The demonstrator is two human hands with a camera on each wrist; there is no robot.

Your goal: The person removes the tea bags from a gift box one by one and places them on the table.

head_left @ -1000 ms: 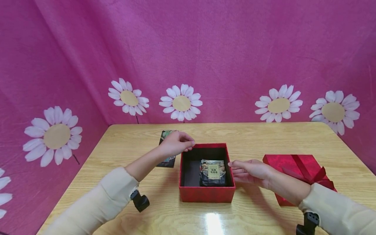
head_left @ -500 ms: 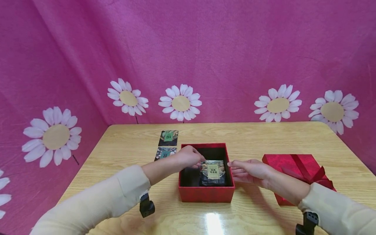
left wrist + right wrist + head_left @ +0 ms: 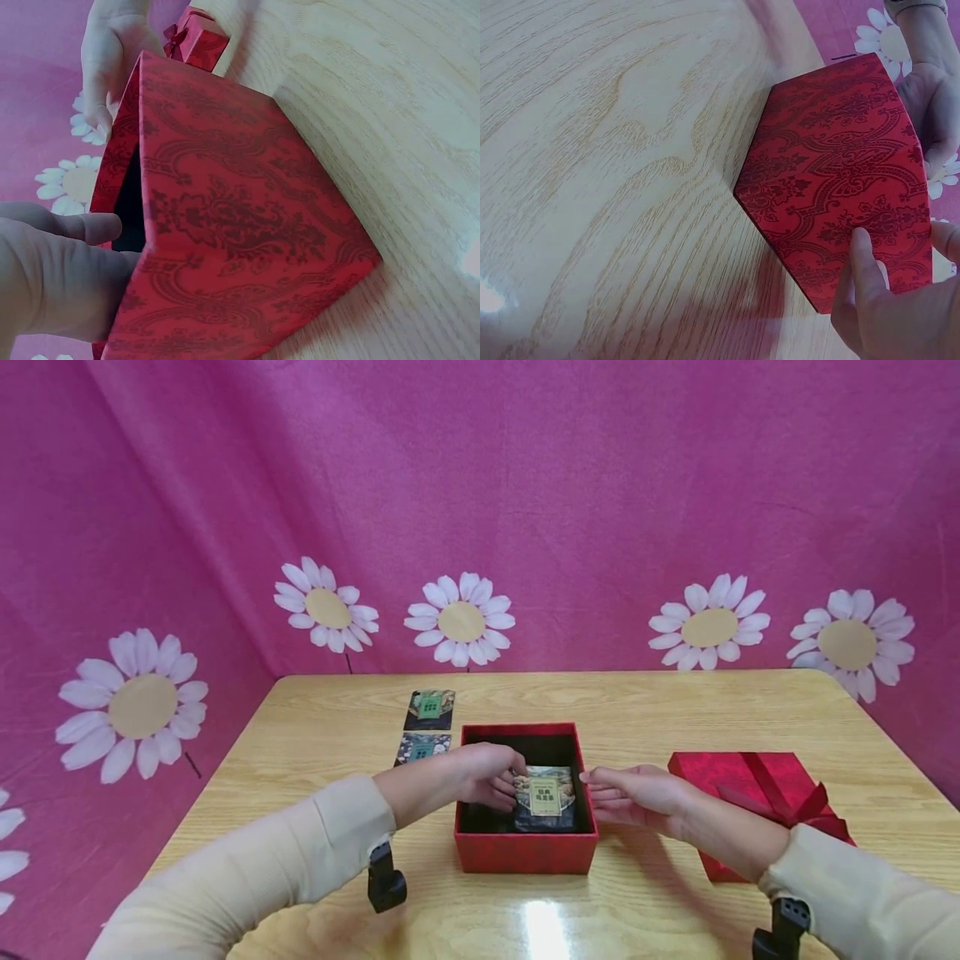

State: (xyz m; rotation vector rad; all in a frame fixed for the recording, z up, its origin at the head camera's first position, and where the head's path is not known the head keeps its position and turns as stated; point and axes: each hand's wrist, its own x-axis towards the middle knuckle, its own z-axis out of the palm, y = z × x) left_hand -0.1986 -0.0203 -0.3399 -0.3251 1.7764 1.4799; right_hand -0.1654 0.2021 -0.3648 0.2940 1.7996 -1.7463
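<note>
An open red gift box (image 3: 525,853) with a dark inside stands on the table. A stack of tea packets (image 3: 545,796), dark with a pale label, lies in its right half. My left hand (image 3: 489,773) reaches over the left wall into the box, fingertips right at the stack's left edge. In the left wrist view, the box wall hides most of those fingers. My right hand (image 3: 637,797) grips the right wall, thumb at the rim and fingers outside. The right wrist view shows one of its fingers (image 3: 864,259) against the patterned wall.
A green-labelled tea packet (image 3: 429,711) and a blue-labelled one (image 3: 422,747) lie behind and left of the box. The red lid (image 3: 738,777) with its ribbon bow lies at right, partly behind the right forearm. A pink flowered curtain (image 3: 570,510) hangs behind the table.
My left hand has moved right and down from the box's back left corner into the box beside the stack, uncovering packets on the table. The right hand keeps its place.
</note>
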